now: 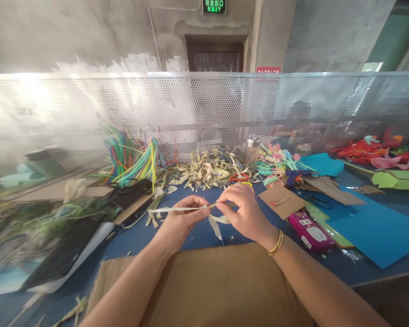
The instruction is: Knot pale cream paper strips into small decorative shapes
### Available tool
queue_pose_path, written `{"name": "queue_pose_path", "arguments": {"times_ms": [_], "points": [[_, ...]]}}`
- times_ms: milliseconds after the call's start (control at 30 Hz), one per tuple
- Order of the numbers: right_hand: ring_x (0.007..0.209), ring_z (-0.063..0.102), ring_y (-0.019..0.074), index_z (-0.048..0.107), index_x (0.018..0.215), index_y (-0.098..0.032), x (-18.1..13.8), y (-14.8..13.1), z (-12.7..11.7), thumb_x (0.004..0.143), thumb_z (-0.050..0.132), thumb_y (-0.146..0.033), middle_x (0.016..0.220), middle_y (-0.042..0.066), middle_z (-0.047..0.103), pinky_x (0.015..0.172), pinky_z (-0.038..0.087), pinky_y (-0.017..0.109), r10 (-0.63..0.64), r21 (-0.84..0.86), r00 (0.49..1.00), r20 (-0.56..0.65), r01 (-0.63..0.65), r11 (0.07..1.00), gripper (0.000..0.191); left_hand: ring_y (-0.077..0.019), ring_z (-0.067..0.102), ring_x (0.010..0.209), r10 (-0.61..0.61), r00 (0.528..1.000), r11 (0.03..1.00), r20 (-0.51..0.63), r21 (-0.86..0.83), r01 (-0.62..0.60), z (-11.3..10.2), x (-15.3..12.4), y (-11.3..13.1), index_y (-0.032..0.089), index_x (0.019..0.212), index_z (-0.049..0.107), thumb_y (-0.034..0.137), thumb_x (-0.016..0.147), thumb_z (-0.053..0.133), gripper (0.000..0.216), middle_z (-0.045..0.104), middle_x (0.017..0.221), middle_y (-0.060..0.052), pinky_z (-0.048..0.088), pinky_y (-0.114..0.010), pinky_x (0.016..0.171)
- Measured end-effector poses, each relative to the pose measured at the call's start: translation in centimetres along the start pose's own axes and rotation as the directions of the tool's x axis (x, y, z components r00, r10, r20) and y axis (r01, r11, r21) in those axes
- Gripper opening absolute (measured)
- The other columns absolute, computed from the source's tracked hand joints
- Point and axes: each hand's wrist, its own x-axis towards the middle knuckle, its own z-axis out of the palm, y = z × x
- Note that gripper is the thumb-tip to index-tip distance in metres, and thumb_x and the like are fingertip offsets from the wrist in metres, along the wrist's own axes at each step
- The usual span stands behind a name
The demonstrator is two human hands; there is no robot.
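My left hand (187,218) is closed, thumb and fingers pinching a thin pale strip (163,210) whose free end sticks out to the left. Close beside it, my right hand (241,211) pinches the strip's other end, which looks thin and darker there. The strip's material is unclear. Below the fingertips, pale ribbon-like pieces (215,226) show above the blue tabletop; whether they hang from the strip or lie on the table I cannot tell. A gold bracelet (276,243) circles my right wrist.
Brown cardboard (225,290) lies under my forearms. Dry scraps (204,170) and colourful stems (129,156) line the perforated metal screen (129,100). A magenta box (310,231), blue sheets (371,227) and a jar (252,151) stand rightward; a black folder (64,254) lies left.
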Motion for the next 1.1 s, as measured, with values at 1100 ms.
{"name": "queue_pose_path", "arguments": {"times_ms": [1100], "points": [[0.071,0.052,0.0145,0.065,0.073,-0.023,0.6,-3.1,0.8,0.092,0.053,-0.026,0.070,-0.001,0.065,0.080,0.026,0.036,-0.260,-0.151,0.966,0.003,0.257,0.954,0.022,-0.0096,0.042,0.057,0.360,0.890,0.393,0.278,0.821,-0.415,0.2,-0.6,-1.6,0.017,0.056,0.042,0.015,0.078,0.051,0.024,0.047,0.058,0.002,0.028,-0.023,0.054]]}}
